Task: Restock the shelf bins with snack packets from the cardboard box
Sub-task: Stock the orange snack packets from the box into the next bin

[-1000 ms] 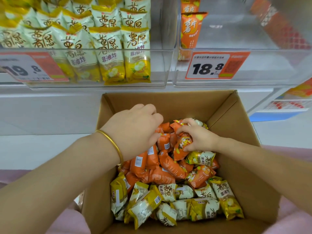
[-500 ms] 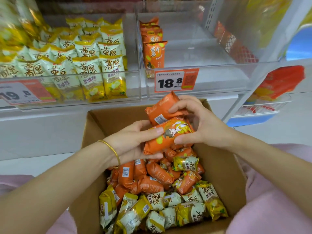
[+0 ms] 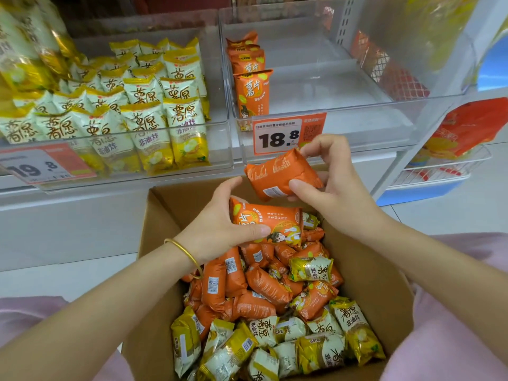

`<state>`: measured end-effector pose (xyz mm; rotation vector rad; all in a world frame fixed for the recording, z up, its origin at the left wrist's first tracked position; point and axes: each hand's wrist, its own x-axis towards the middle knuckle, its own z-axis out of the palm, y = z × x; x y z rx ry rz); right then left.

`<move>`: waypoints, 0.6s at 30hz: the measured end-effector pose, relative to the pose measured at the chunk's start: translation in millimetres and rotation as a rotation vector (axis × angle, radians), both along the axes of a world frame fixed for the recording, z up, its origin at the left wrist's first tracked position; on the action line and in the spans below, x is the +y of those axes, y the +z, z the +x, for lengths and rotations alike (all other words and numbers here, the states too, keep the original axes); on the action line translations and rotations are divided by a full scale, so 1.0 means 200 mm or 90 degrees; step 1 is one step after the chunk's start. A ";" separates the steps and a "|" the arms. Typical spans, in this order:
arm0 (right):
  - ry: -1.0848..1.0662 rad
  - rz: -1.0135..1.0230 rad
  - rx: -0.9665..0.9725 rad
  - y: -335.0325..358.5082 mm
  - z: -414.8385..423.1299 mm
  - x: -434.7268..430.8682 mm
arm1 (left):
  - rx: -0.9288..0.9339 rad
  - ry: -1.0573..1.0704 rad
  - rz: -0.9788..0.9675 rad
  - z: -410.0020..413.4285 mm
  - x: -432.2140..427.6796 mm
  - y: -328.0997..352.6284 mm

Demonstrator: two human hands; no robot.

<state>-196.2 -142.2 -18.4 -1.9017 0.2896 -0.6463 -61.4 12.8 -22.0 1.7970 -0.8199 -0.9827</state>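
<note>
An open cardboard box (image 3: 384,312) in front of me holds several orange and yellow snack packets. My left hand (image 3: 214,229) grips one orange packet (image 3: 270,224) above the box, thumb across its front. Slightly higher, my right hand (image 3: 332,177) pinches a second orange packet (image 3: 277,177), back side up with a barcode showing. Behind it is a clear shelf bin (image 3: 343,125) with a 18.8 price tag (image 3: 277,136) and a few upright orange packets (image 3: 251,86) at its left side. The left bin (image 3: 220,152) is packed with yellow packets (image 3: 154,116).
A 19.8 price tag (image 3: 41,166) hangs on the left bin. A white wire basket (image 3: 445,169) with red-orange bags sits at the right of the shelf. A gold bangle (image 3: 187,254) circles my left wrist. White shelf face and pale floor lie beyond the box.
Both hands rose out of the box, each with an orange packet. The two packets, pressed together half a second ago, have separated, the right one higher towards the 18.8 bin.
</note>
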 end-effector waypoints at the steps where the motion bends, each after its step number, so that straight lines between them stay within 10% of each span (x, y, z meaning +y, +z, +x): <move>1: 0.014 0.022 0.014 0.01 0.00 0.00 | 0.000 0.004 0.001 0.01 0.00 -0.01; 13: 0.363 0.188 0.229 0.04 -0.03 -0.01 | 0.037 -0.062 0.021 0.03 -0.01 -0.04; 18: 0.287 0.009 0.255 0.06 -0.03 -0.01 | 0.057 -0.119 0.063 0.04 0.00 -0.05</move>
